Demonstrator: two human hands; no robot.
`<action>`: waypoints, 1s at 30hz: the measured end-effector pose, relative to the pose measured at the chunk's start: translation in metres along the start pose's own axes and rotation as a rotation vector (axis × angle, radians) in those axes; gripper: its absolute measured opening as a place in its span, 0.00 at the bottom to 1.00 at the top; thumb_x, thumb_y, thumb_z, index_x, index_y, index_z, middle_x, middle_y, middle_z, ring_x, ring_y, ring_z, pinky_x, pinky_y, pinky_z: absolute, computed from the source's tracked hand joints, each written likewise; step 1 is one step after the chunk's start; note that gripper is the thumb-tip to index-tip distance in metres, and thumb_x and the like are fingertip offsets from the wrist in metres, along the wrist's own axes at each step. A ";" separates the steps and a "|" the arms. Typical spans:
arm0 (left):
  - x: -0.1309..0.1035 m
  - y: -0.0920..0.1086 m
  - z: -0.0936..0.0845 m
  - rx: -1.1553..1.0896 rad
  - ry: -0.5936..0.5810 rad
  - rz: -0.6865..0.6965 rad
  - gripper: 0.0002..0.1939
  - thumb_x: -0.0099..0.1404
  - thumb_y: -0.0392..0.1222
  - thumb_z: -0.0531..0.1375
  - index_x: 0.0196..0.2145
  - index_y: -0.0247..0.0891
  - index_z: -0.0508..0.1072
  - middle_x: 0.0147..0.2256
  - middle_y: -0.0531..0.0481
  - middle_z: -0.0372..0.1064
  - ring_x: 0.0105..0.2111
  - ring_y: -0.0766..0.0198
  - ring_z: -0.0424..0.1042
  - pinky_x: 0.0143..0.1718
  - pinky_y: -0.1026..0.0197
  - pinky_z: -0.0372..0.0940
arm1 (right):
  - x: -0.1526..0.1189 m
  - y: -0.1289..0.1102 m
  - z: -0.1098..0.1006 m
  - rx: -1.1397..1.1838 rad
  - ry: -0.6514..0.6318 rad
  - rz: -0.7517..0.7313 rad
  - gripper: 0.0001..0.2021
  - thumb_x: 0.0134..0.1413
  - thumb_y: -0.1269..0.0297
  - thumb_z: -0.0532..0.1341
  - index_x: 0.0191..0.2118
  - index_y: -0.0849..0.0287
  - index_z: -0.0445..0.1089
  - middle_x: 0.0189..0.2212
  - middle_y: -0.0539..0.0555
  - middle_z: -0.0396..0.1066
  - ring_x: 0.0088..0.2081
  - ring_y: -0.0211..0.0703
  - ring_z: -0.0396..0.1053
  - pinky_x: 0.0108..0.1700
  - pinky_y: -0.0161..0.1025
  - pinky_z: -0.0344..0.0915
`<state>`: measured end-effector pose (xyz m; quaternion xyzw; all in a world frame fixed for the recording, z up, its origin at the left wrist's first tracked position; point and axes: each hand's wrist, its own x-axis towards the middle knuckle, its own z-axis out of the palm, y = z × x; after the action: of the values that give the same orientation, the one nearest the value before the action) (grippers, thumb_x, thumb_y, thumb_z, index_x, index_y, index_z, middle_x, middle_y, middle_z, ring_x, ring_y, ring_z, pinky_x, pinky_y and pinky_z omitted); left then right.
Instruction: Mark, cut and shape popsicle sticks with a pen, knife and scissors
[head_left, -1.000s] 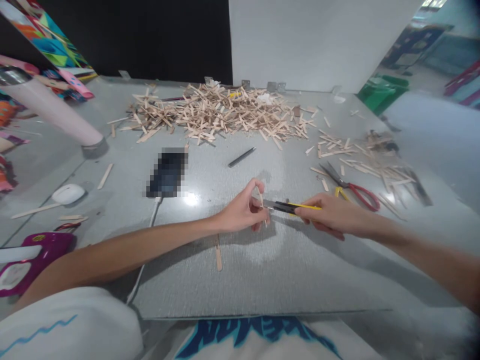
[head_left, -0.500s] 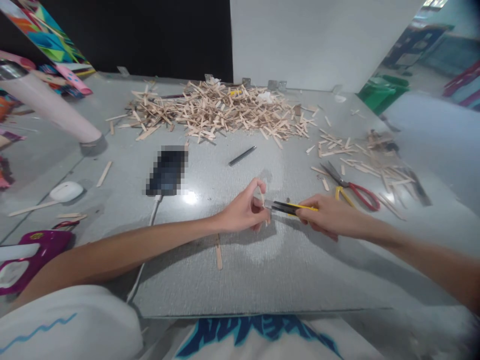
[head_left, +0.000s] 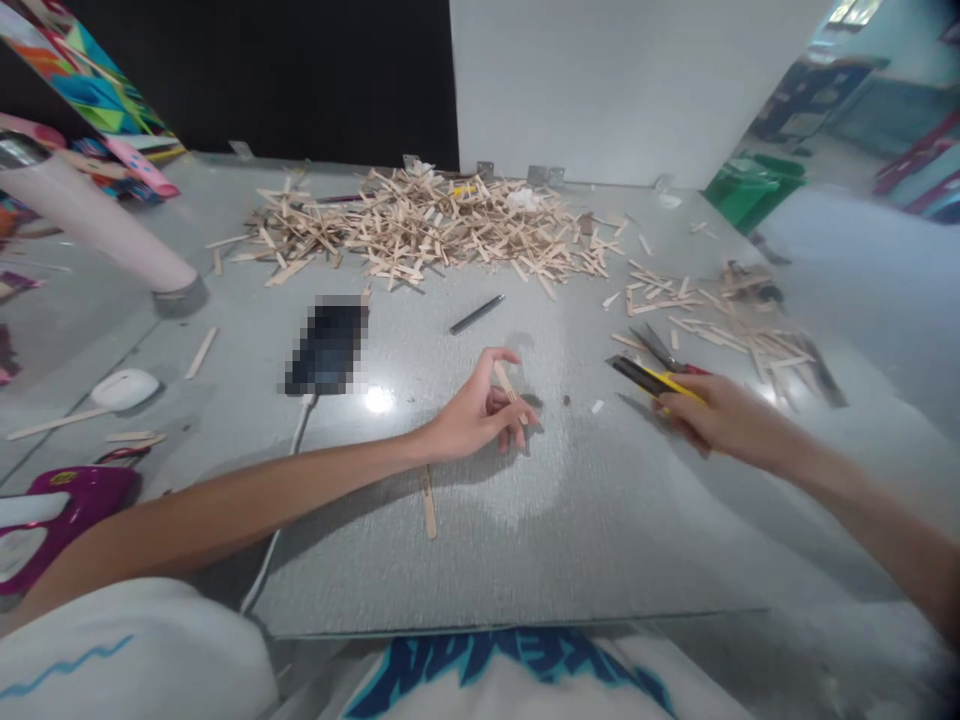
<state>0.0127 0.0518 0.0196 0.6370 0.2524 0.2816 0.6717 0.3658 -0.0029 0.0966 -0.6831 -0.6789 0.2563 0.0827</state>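
Between the curled fingers of my left hand (head_left: pixel 480 412) is a short wooden craft stick (head_left: pixel 505 380), tilted above the table. My right hand (head_left: pixel 712 412) is wrapped round a yellow and black utility knife (head_left: pixel 646 379), its blade pointing left and away from the stick. Scissors (head_left: pixel 660 348) lie just behind the knife, with their handles mostly covered by my right hand. Another craft stick (head_left: pixel 429 505) lies on the table below my left wrist. A small pale chip (head_left: pixel 598 406) rests on the surface between the two hands.
A large heap of cut craft sticks (head_left: pixel 442 225) lies along the back, with more scattered pieces (head_left: pixel 750 335) at the right. A dark pen-like rod (head_left: pixel 478 314), a phone (head_left: pixel 328 345) on a white cable, a white mouse (head_left: pixel 125 389) and a pink tumbler (head_left: pixel 105 225) occupy the table (head_left: pixel 570 540).
My right hand has drawn the utility knife rightward, away from the craft stick, and now covers the scissors' handles. The stick in my left hand has turned, and a pale chip shows on the table.
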 end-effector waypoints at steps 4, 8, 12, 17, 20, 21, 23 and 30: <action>0.000 -0.002 -0.001 -0.034 0.017 -0.012 0.23 0.82 0.47 0.61 0.61 0.47 0.50 0.45 0.45 0.82 0.30 0.65 0.82 0.28 0.65 0.75 | 0.002 -0.014 0.017 -0.139 0.036 -0.058 0.18 0.74 0.47 0.55 0.34 0.53 0.67 0.27 0.53 0.75 0.32 0.50 0.75 0.37 0.42 0.60; 0.001 -0.005 -0.001 -0.052 0.019 -0.032 0.21 0.80 0.52 0.63 0.56 0.45 0.54 0.44 0.45 0.82 0.29 0.66 0.81 0.27 0.66 0.74 | 0.008 -0.031 0.028 -0.235 0.056 -0.140 0.15 0.76 0.50 0.55 0.41 0.55 0.69 0.38 0.58 0.79 0.39 0.53 0.76 0.39 0.42 0.59; 0.003 -0.007 -0.002 -0.072 0.047 -0.047 0.21 0.77 0.55 0.66 0.50 0.43 0.59 0.43 0.45 0.83 0.26 0.67 0.80 0.24 0.67 0.72 | 0.016 -0.045 0.037 -0.264 0.029 -0.167 0.14 0.77 0.52 0.55 0.46 0.56 0.71 0.39 0.58 0.80 0.39 0.52 0.77 0.39 0.41 0.60; 0.003 -0.006 -0.002 -0.033 0.068 -0.058 0.17 0.78 0.54 0.65 0.49 0.36 0.71 0.40 0.44 0.82 0.24 0.68 0.78 0.22 0.67 0.71 | 0.023 -0.056 0.050 -0.212 0.076 -0.210 0.15 0.76 0.52 0.57 0.55 0.56 0.73 0.46 0.61 0.81 0.46 0.57 0.78 0.46 0.44 0.65; 0.002 -0.006 -0.002 -0.011 0.085 -0.062 0.18 0.78 0.53 0.64 0.51 0.33 0.75 0.39 0.44 0.82 0.23 0.68 0.78 0.22 0.67 0.71 | 0.025 -0.057 0.056 -0.188 0.139 -0.286 0.16 0.76 0.53 0.57 0.56 0.57 0.73 0.53 0.64 0.78 0.52 0.59 0.77 0.52 0.47 0.67; 0.002 -0.006 -0.003 -0.006 0.091 -0.063 0.18 0.78 0.53 0.64 0.51 0.33 0.76 0.38 0.44 0.82 0.23 0.68 0.77 0.21 0.67 0.71 | 0.025 -0.057 0.056 -0.172 0.181 -0.320 0.16 0.77 0.53 0.56 0.55 0.57 0.74 0.54 0.64 0.77 0.54 0.59 0.76 0.55 0.48 0.67; 0.002 -0.007 -0.003 0.001 0.096 -0.068 0.18 0.78 0.53 0.64 0.50 0.32 0.78 0.37 0.45 0.82 0.22 0.69 0.77 0.21 0.67 0.71 | 0.023 -0.055 0.050 -0.137 0.273 -0.324 0.18 0.78 0.51 0.54 0.45 0.57 0.76 0.49 0.62 0.78 0.53 0.58 0.76 0.56 0.48 0.67; -0.001 -0.002 -0.002 0.016 0.095 -0.094 0.19 0.76 0.55 0.67 0.44 0.33 0.80 0.34 0.47 0.81 0.20 0.69 0.75 0.20 0.68 0.70 | 0.016 -0.034 -0.001 -0.018 0.595 0.056 0.14 0.78 0.62 0.49 0.57 0.58 0.68 0.32 0.54 0.76 0.32 0.47 0.75 0.41 0.43 0.65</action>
<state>0.0109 0.0527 0.0178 0.6156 0.3161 0.2777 0.6664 0.3354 0.0150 0.1092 -0.7475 -0.6078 0.0408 0.2649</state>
